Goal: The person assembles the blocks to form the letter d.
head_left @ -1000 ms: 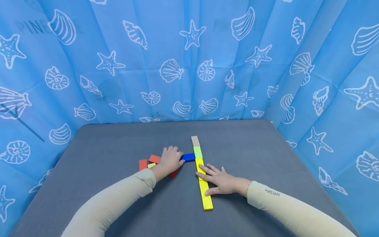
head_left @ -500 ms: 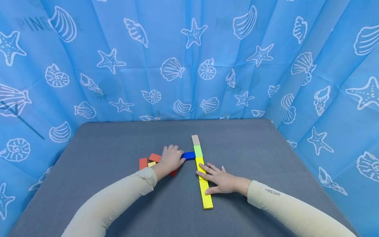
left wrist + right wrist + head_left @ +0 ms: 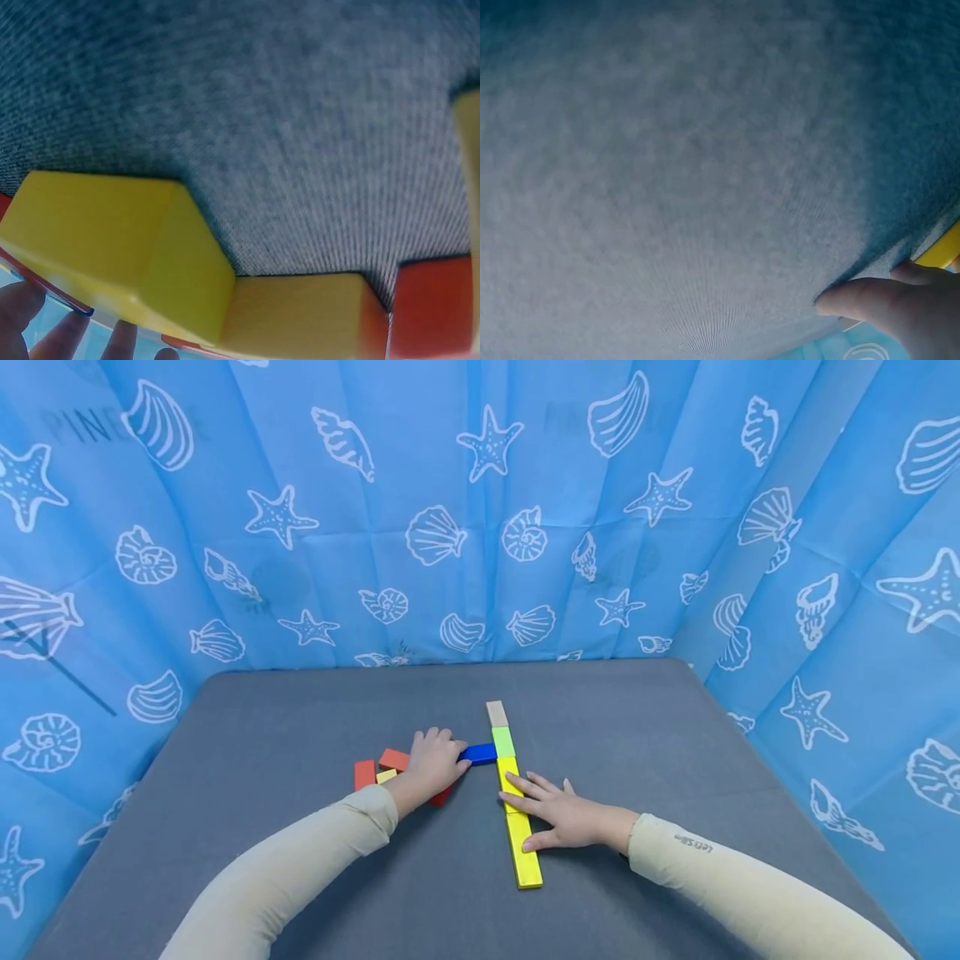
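Left of a straight row of blocks, my left hand [image 3: 431,762] pinches a blue block [image 3: 480,754] between thumb and fingers. That block's far end meets the row at the joint of the green block [image 3: 502,742] and a yellow block [image 3: 507,767]. A second yellow block [image 3: 528,870] forms the near end of the row, and a beige block [image 3: 497,713] the far end. My right hand [image 3: 566,817] lies with spread fingers across both yellow blocks, its thumb on the nearer one. In the right wrist view only part of the hand [image 3: 915,304] shows.
Beside and partly behind the left wrist lie red blocks [image 3: 364,774] and a pale yellow block [image 3: 386,776]. In the left wrist view a yellow block [image 3: 112,240] and a red block [image 3: 435,307] show close up. A blue shell-print curtain [image 3: 480,577] borders the grey table [image 3: 645,727].
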Tool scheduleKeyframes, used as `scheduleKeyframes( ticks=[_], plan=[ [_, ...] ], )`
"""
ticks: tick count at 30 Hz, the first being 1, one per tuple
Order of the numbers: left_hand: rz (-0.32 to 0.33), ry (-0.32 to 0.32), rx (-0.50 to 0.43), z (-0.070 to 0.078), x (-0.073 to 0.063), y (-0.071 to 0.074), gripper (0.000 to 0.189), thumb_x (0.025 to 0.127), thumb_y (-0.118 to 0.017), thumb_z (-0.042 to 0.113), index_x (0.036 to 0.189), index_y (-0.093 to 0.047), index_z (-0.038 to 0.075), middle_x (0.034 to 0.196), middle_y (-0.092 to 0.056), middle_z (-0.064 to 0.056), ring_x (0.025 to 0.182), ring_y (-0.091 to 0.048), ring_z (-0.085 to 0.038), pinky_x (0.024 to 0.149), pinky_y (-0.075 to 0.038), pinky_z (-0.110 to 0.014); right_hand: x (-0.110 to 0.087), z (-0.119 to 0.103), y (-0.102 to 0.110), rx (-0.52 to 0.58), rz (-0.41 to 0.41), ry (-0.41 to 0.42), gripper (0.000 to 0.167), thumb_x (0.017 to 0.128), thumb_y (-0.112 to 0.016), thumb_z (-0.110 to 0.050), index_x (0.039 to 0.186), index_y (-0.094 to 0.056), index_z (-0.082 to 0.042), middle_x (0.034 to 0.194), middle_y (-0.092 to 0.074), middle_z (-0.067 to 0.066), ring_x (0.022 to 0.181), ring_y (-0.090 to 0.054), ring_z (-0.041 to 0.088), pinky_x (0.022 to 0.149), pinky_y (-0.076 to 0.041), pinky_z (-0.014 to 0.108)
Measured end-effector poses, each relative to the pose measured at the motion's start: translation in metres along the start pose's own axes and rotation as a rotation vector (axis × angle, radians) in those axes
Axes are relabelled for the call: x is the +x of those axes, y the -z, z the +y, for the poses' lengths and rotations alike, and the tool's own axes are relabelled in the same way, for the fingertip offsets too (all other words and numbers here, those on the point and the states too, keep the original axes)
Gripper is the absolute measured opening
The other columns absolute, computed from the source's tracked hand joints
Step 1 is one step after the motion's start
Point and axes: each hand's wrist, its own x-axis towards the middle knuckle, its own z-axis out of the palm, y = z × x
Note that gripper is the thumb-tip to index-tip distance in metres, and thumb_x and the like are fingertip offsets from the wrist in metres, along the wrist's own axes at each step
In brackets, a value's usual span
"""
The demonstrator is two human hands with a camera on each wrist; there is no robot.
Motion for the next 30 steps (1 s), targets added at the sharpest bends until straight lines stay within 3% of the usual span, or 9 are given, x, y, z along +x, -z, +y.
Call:
scheduleKeyframes(
  ticks=[12, 30],
  plan=[
    [-0.034, -0.004, -0.019, -0.0017, -0.0005, 0.0011, 0.040, 0.094, -0.064, 0.041, 0.127, -0.067, 0.019, 0.116, -0.063, -0.007, 0.102, -0.054, -0.026, 0.087, -0.043, -0.044, -0.0012, -0.0007, -0.0001, 0.032, 0.000, -0.009, 0.077, 0.093, -0.057, -0.052, 0.155, -0.027, -0.018, 0.163, -0.009, 0.005, 0.146, -0.005, 0.038, 0.101, -0.008, 0.077],
    [-0.018, 0.001, -0.016, -0.0021, -0.0040, -0.0002, 0.042, 0.093, -0.064, 0.042, 0.127, -0.067, 0.017, 0.118, -0.063, -0.008, 0.104, -0.054, -0.026, 0.089, -0.044, -0.046, 0.0008, 0.0026, -0.0007, 0.016, -0.002, -0.005, 0.076, 0.094, -0.055, -0.053, 0.155, -0.026, -0.020, 0.163, -0.008, 0.005, 0.147, -0.004, 0.038, 0.100, -0.008, 0.077]
  ],
)
